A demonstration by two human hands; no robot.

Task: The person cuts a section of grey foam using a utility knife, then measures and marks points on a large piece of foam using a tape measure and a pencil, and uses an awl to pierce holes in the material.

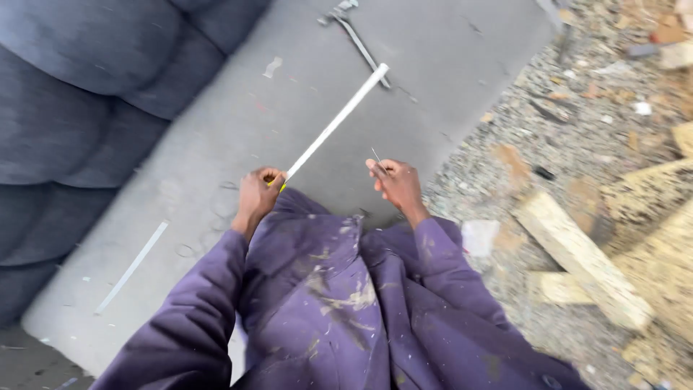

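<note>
Person wears purple long-sleeve work coat, loose fit, smeared w/ pale dust & wood flecks esp. down front; cuffs plain, hands bare, no gloves.

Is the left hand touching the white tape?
Touching. The head view shows the left hand gripping the white tape at its near end.

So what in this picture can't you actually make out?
- Thin item in right hand: too small and blurred, head view.
- Tape case in left hand: hidden by its fingers; only the tape blade shows.
- Metal tool at top: cut off by the edge.
- Wood scraps: motion-blurred.
</note>
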